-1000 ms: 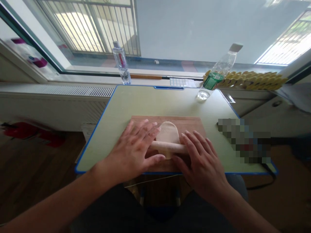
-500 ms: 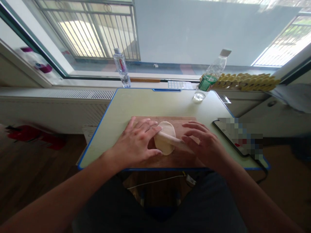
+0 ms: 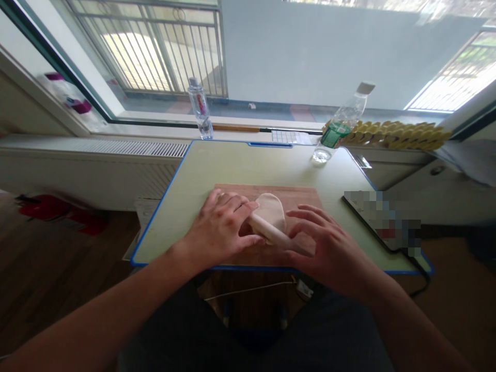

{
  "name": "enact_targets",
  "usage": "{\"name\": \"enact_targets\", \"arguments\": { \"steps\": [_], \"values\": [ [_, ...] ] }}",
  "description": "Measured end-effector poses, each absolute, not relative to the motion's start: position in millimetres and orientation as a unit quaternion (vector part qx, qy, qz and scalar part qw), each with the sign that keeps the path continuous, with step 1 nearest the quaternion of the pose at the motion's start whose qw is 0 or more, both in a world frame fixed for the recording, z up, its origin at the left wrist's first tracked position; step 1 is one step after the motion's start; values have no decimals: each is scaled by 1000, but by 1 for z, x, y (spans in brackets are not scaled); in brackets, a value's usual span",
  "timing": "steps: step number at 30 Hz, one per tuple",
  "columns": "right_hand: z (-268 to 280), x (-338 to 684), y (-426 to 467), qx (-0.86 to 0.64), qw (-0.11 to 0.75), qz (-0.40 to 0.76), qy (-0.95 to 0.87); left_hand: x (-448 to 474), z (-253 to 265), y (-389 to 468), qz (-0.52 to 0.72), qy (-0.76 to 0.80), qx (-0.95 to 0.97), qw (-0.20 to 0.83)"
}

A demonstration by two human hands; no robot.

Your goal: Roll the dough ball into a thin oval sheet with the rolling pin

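A round, flattened piece of dough (image 3: pixel 274 205) lies on a wooden board (image 3: pixel 306 196) in front of me. Slanting across its near part is a pale rolling pin (image 3: pixel 273 232). My left hand (image 3: pixel 227 222) curves over the pin's left end, which goes in between thumb and forefinger; its fingertips are partly hidden and cover the dough's left edge. At the pin's other end is my right hand (image 3: pixel 327 238), thumb on the near side and bent, slightly parted fingers on the far side. The palm hides that end of the pin.
The board rests on a light green table (image 3: pixel 232 160) with a blue edge. A green-labelled bottle (image 3: pixel 336 133) stands at its back right, a phone (image 3: pixel 372 222) lies at the right. Another bottle (image 3: pixel 200 111) stands by the window. A red fire extinguisher (image 3: pixel 62 212) is on the floor at left.
The rolling pin has come nearer to me over the dough and slants more, its right end lower. Both hands moved with it. The whole view has shifted slightly.
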State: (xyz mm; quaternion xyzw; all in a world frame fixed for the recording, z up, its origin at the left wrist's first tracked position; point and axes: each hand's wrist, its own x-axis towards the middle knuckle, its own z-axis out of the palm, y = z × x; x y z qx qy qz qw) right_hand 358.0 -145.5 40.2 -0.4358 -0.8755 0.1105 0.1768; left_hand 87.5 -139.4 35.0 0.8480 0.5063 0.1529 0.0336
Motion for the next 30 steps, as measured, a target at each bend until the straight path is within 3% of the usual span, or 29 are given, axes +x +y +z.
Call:
{"name": "enact_targets", "arguments": {
  "steps": [5,15,19,23,30],
  "values": [
    [39,359,-136,-446,188,97,-870,89,41,-137,160,500,851,32],
    [1,393,-105,-545,323,118,-765,92,58,-95,264,533,802,56],
    [-16,395,-99,-576,351,69,-735,108,49,-72,150,550,815,105],
    [-23,389,-102,-587,360,27,-725,120,43,-63,80,522,840,121],
    [-24,385,-108,-589,305,-16,-748,124,51,-52,129,558,789,220]
  ]
}}
